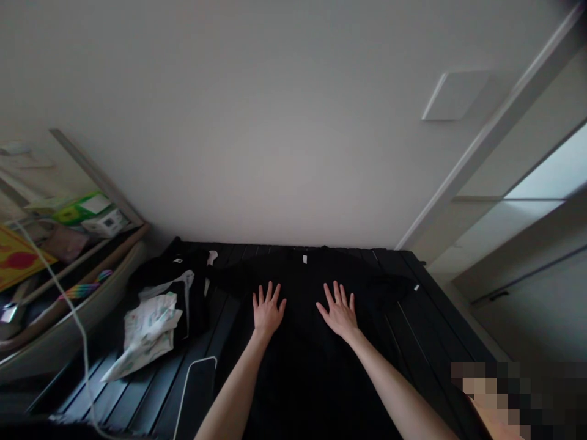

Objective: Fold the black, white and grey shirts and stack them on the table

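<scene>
A black garment (pixel 307 342), likely a T-shirt, lies spread flat on a dark slatted surface (pixel 403 293), with a small white label (pixel 304 259) at its far collar. My left hand (pixel 268 310) rests palm down on it, fingers spread and holding nothing. My right hand (pixel 338 311) lies the same way on the cloth, a little to the right. Beside the garment on the left sits a heap of dark clothing (pixel 172 284), partly covered by a white printed cloth (pixel 149 333).
A thin white cable (pixel 199 360) lies on the slats near my left arm. At the far left, a tan-rimmed container (pixel 77 287) holds boxes and a striped item, with another white cable (pixel 59 287) across it. A wall stands ahead, with a door frame (pixel 495 140) to the right. The lower right corner is pixelated.
</scene>
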A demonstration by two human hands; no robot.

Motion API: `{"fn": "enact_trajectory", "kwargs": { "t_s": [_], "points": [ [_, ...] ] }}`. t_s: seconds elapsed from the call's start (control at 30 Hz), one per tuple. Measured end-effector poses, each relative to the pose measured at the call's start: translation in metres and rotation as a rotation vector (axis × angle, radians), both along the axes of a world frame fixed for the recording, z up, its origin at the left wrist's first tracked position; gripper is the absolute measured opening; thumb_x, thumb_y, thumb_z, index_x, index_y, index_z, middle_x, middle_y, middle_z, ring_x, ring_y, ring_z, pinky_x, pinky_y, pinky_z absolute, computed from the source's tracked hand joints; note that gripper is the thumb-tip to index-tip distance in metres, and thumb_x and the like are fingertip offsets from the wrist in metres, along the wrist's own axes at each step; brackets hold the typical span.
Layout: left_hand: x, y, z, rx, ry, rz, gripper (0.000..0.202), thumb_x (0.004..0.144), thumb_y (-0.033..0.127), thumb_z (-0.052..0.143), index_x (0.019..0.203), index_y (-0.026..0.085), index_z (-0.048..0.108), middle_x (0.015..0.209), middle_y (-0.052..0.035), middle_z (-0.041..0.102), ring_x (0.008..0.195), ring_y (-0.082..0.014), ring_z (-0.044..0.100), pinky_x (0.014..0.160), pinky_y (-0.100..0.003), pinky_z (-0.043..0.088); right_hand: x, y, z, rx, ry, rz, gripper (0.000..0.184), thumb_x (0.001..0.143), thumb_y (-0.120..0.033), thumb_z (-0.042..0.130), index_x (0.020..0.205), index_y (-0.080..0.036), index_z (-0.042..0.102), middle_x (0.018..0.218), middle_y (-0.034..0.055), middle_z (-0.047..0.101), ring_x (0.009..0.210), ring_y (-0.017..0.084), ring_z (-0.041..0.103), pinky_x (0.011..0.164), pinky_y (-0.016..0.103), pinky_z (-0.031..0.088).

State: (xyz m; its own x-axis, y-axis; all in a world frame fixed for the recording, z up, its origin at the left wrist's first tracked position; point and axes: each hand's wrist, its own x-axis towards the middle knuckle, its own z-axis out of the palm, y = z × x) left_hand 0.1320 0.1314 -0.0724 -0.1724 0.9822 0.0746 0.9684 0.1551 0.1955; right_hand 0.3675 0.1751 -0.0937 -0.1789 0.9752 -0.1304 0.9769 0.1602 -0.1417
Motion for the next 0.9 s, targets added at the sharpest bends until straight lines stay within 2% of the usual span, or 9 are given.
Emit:
{"fn": "enact_trajectory", "kwargs": {
  "t_s": [0.17, 0.37, 0.43, 0.5, 0.6, 0.67, 0.73, 0.8, 0.9],
  "points": [
    [0.001, 0.009, -0.002, 0.027, 0.014, 0.011, 0.055, 0.092, 0.047, 0.036, 0.146, 0.033, 0.032, 0.156, 0.0010, 0.024, 0.143, -0.0335, 0.018, 0.114, -0.055, 0.013, -0.003, 0.014, 0.003, 0.033, -0.008, 0.009, 0.072, 0.092, -0.062, 0.023, 0.151, -0.023, 0.010, 0.159, 0.0091, -0.002, 0.144, 0.029, 0.000, 0.113, 0.055, 0.000],
    [0.000, 0.004, 0.004, 0.049, 0.011, 0.017, 0.053, 0.093, 0.040, 0.036, 0.145, 0.030, 0.035, 0.153, 0.0004, 0.031, 0.143, -0.0295, 0.020, 0.115, -0.051, 0.016, 0.005, 0.013, 0.004, 0.065, 0.013, -0.001, 0.071, 0.092, -0.061, 0.020, 0.151, -0.022, 0.012, 0.159, 0.0088, 0.003, 0.144, 0.030, 0.002, 0.112, 0.057, 0.004],
    [0.001, 0.002, 0.005, 0.056, 0.005, 0.031, 0.053, 0.093, 0.038, 0.037, 0.145, 0.029, 0.036, 0.152, -0.0003, 0.033, 0.142, -0.0294, 0.021, 0.115, -0.051, 0.016, 0.019, 0.013, 0.001, 0.090, 0.042, -0.108, 0.072, 0.093, -0.060, 0.017, 0.151, -0.018, 0.015, 0.158, 0.0118, 0.009, 0.143, 0.032, 0.009, 0.109, 0.058, 0.017],
    [0.001, 0.000, 0.004, 0.065, 0.000, 0.052, 0.053, 0.092, 0.038, 0.038, 0.144, 0.028, 0.038, 0.152, -0.0015, 0.033, 0.142, -0.0296, 0.022, 0.115, -0.051, 0.017, 0.041, 0.014, -0.003, 0.131, 0.096, -0.253, 0.074, 0.093, -0.058, 0.017, 0.150, -0.012, 0.019, 0.153, 0.0207, 0.023, 0.138, 0.036, 0.025, 0.102, 0.057, 0.030],
    [0.001, -0.002, 0.002, 0.085, -0.004, 0.099, 0.053, 0.092, 0.037, 0.038, 0.143, 0.025, 0.039, 0.151, -0.0038, 0.034, 0.141, -0.0302, 0.025, 0.115, -0.051, 0.018, 0.081, 0.013, -0.006, 0.237, 0.143, -0.479, 0.076, 0.092, -0.055, 0.021, 0.148, -0.003, 0.020, 0.139, 0.0327, 0.039, 0.127, 0.043, 0.039, 0.094, 0.062, 0.033],
    [0.001, -0.003, 0.001, 0.108, -0.012, 0.128, 0.052, 0.092, 0.035, 0.037, 0.142, 0.022, 0.041, 0.151, -0.0058, 0.036, 0.140, -0.0300, 0.027, 0.114, -0.050, 0.019, 0.104, 0.011, -0.005, 0.295, 0.117, -0.626, 0.077, 0.092, -0.054, 0.023, 0.148, -0.002, 0.020, 0.142, 0.0357, 0.032, 0.130, 0.049, 0.031, 0.094, 0.070, 0.024],
    [0.000, -0.003, 0.002, 0.132, -0.028, 0.146, 0.049, 0.093, 0.031, 0.035, 0.140, 0.019, 0.045, 0.149, -0.0081, 0.039, 0.139, -0.0286, 0.030, 0.114, -0.049, 0.020, 0.117, 0.007, 0.001, 0.310, 0.062, -0.686, 0.074, 0.092, -0.050, 0.025, 0.147, 0.000, 0.024, 0.148, 0.0353, 0.021, 0.135, 0.050, 0.018, 0.096, 0.074, 0.014],
    [-0.001, -0.006, 0.003, 0.151, -0.044, 0.145, 0.046, 0.093, 0.026, 0.033, 0.135, 0.017, 0.050, 0.144, -0.0093, 0.045, 0.137, -0.0263, 0.034, 0.114, -0.049, 0.021, 0.116, 0.001, 0.010, 0.323, -0.008, -0.618, 0.070, 0.092, -0.044, 0.028, 0.145, 0.001, 0.027, 0.151, 0.0326, 0.017, 0.140, 0.046, 0.007, 0.101, 0.070, 0.008],
    [-0.005, -0.014, 0.004, 0.185, -0.048, 0.112, 0.043, 0.093, 0.020, 0.031, 0.128, 0.018, 0.056, 0.137, -0.0087, 0.054, 0.135, -0.0229, 0.038, 0.115, -0.048, 0.021, 0.089, -0.016, 0.022, 0.354, -0.081, -0.380, 0.064, 0.094, -0.038, 0.027, 0.146, -0.002, 0.027, 0.156, 0.0237, 0.009, 0.143, 0.035, -0.003, 0.110, 0.059, 0.003]
  ]
}}
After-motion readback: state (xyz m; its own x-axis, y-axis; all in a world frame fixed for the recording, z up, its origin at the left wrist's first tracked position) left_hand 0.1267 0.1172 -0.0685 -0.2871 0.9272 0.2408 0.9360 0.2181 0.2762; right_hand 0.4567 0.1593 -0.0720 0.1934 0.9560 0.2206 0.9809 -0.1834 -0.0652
